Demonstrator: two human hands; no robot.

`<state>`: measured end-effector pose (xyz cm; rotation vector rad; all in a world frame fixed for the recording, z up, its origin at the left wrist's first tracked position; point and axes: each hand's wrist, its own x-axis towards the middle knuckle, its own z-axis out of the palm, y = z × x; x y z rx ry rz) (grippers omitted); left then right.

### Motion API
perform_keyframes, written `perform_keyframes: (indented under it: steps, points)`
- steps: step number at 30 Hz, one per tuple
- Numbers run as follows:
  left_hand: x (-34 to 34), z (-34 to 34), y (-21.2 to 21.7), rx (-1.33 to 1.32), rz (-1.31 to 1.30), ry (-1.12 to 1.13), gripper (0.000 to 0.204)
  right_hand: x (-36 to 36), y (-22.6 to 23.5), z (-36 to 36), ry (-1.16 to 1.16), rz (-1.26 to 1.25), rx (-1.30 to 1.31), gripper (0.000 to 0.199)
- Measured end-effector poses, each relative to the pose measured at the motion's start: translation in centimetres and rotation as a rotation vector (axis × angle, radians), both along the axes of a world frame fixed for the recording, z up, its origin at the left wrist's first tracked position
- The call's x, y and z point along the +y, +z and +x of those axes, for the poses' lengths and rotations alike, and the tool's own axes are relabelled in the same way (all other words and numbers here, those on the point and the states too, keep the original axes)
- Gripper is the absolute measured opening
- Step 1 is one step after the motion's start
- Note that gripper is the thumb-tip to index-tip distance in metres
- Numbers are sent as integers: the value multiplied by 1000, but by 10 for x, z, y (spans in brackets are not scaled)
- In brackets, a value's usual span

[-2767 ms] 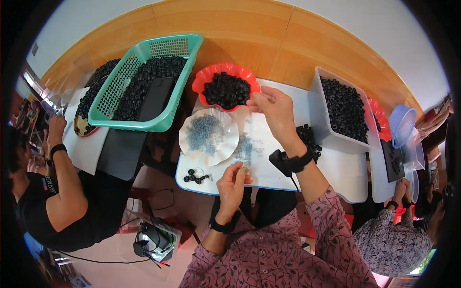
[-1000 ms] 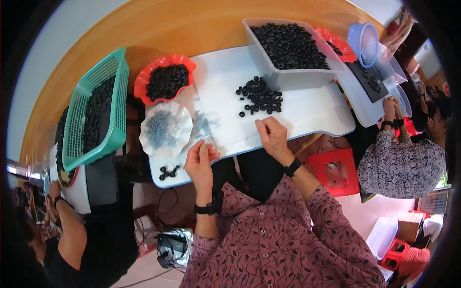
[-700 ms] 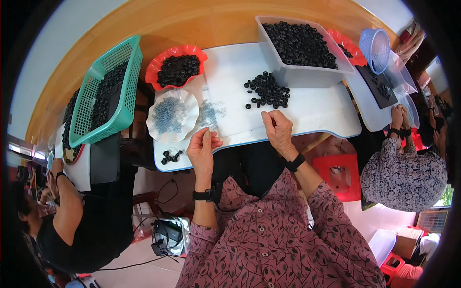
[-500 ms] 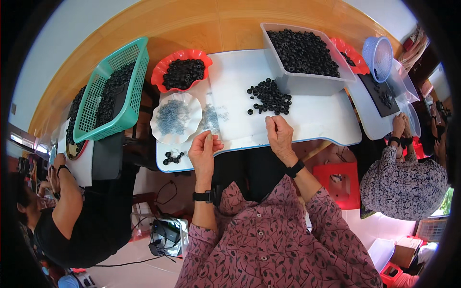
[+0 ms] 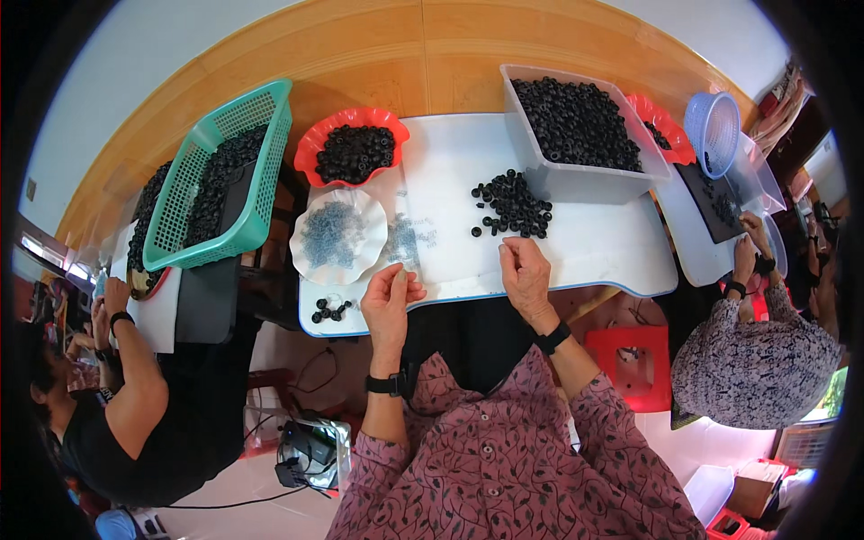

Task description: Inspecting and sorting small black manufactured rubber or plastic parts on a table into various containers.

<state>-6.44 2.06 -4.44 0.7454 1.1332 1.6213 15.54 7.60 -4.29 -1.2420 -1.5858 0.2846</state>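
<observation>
Above the near edge of the white table (image 5: 441, 166), my left hand (image 5: 389, 306) has its thumb and forefinger pinched together, the other fingers curled. My right hand (image 5: 526, 279) is closed in a pinch too, just in front of a loose pile of small black ring-like parts (image 5: 517, 209). Whatever sits in either pinch is too small to make out. Beyond my left hand stands a scalloped white plate (image 5: 371, 238) holding small translucent bluish pieces (image 5: 329, 232). More such pieces (image 5: 404, 238) lie beside it. A small cluster of black parts (image 5: 330, 311) rests at the near left corner.
A translucent tub (image 5: 585, 186) full of black parts stands back right, a red wavy bowl (image 5: 396, 153) back left. Further left is a green basket (image 5: 243, 236). Co-workers sit left (image 5: 135, 396) and right (image 5: 751, 364). A red stool (image 5: 661, 387) stands below the table.
The view has tilted, so the table sits lower in the picture. Both my hands stay pinched in nearly the same places over the table edge.
</observation>
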Motion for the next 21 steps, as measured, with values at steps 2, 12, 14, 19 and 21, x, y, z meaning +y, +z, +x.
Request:
perform_keyframes:
  steps: [2, 12, 14, 19, 21]
  points:
    - [-1, -1, 1, -1, 0, 0, 20, 2, -1, -2, -23, -42, -7, 17]
    - [-2, -2, 1, -31, 3, -20, 20, 11, 14, -11, -126, -234, -387, 42]
    - [-3, -3, 1, -39, 1, -22, 20, 13, 14, -11, -127, -244, -449, 42]
    - [-2, -2, -1, -59, 14, -12, 20, 9, 16, -11, -83, -235, -441, 37]
    - [-3, -2, -3, -77, 31, -20, 20, 6, 12, -10, -69, -149, -302, 30]
